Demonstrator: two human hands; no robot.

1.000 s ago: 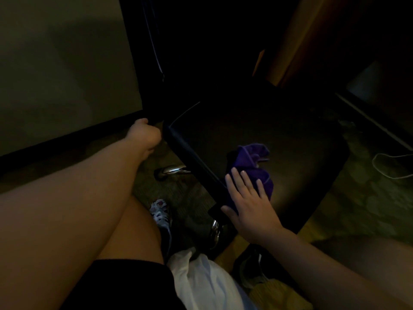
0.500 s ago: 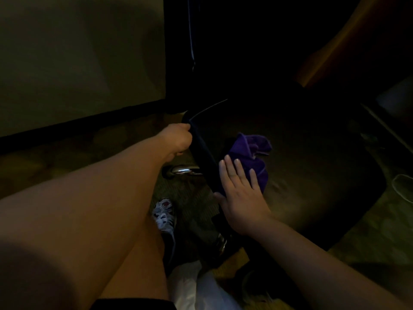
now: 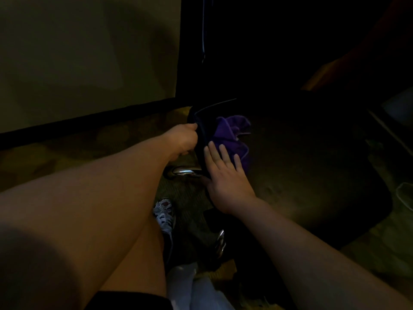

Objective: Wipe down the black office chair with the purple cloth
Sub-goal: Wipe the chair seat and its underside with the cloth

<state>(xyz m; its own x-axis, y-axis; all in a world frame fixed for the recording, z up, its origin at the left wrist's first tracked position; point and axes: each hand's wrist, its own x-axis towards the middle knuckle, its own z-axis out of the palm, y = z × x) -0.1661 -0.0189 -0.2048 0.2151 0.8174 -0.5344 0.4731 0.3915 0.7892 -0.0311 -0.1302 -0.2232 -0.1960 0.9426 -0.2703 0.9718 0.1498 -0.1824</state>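
seat: black office chair (image 3: 312,175) seen from above in dim light in the head view, its padded seat filling the right side, the backrest lost in shadow behind.
cloth: purple cloth (image 3: 230,135) lies bunched on the seat's near-left corner, just inside the edge.
left hand: left hand (image 3: 183,138) curls round the seat's left edge and grips it, just beside the cloth, with the edge between them.
right hand: right hand (image 3: 225,180) lies flat, fingers straight and slightly spread, fingertips on the cloth's near part, palm over the seat edge.
under the seat: chrome base leg (image 3: 185,171) shows between the two hands; a patterned shoe (image 3: 164,211) stands on the carpet (image 3: 89,153) below.
far right: white cord (image 3: 404,195) on the floor.
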